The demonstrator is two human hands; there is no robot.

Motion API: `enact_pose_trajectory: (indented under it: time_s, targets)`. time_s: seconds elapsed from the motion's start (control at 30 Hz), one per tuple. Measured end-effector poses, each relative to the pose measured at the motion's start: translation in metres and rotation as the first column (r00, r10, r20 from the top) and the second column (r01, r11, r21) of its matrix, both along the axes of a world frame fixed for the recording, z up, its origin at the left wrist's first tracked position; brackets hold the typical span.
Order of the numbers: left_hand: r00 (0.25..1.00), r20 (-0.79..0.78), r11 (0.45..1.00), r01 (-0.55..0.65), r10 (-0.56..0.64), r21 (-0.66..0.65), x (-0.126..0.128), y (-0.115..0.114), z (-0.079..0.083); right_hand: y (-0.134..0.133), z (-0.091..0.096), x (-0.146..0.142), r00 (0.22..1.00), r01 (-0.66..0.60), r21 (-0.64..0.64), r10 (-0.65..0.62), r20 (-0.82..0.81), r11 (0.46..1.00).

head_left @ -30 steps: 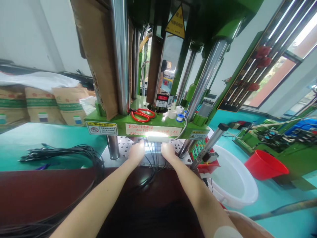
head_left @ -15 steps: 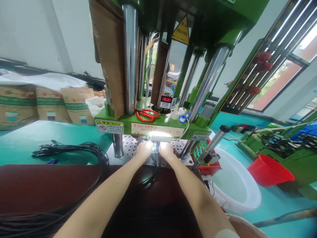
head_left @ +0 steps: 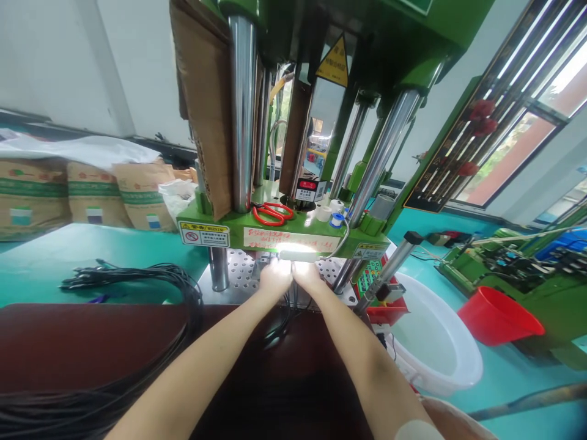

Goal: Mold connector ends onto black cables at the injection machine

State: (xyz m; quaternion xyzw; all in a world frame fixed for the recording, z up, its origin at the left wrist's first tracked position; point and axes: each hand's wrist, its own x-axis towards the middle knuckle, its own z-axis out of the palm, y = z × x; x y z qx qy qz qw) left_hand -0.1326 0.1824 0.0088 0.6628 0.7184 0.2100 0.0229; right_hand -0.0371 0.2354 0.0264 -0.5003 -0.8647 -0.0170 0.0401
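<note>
Both my arms reach under the green platen of a press. My left hand (head_left: 276,276) and my right hand (head_left: 306,275) almost meet just below a bright lamp (head_left: 298,256). Glare washes out the fingers, so I cannot see whether they grip anything. Thin black cables (head_left: 285,315) run out from under my hands and hang down toward the dark red table (head_left: 114,342). Behind my hands lies a perforated metal plate (head_left: 238,269) at the base of the press.
Red-handled scissors (head_left: 272,214) and a blue-and-white tape roll (head_left: 338,219) lie on the green press platen (head_left: 238,235). A bundle of black cables (head_left: 137,275) is on the left. To the right are a white tub (head_left: 472,357), a red bucket (head_left: 499,318) and a button panel (head_left: 369,278).
My left hand has shifted a little to the right, closing the gap to my right hand. The right hand has barely moved.
</note>
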Motion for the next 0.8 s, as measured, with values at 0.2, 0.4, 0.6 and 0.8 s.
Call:
enact_pose_trajectory:
  time_s: [0.2, 0.4, 0.6, 0.8]
  targets:
    - [1.0, -0.019, 0.999, -0.018, 0.018, -0.037, 0.005, 0.006, -0.003, 0.006, -0.01, -0.008, 1.0, 0.007, 0.011, -0.007, 0.022, 1.0]
    - [0.997, -0.059, 0.999, -0.051, 0.052, 0.007, 0.0, 0.014, -0.013, 0.005, -0.012, -0.011, 0.999, -0.004, 0.055, 0.002, 0.035, 0.998]
    - [0.996, -0.083, 0.999, -0.044, 0.046, 0.025, -0.002, 0.017, -0.022, 0.009, -0.016, -0.016, 0.999, 0.001, 0.068, -0.004, 0.034, 0.998]
    - [0.994, -0.103, 0.998, -0.034, 0.039, 0.049, -0.003, 0.017, -0.02, 0.01, -0.015, -0.02, 1.0, 0.01, 0.064, -0.01, 0.002, 0.998]
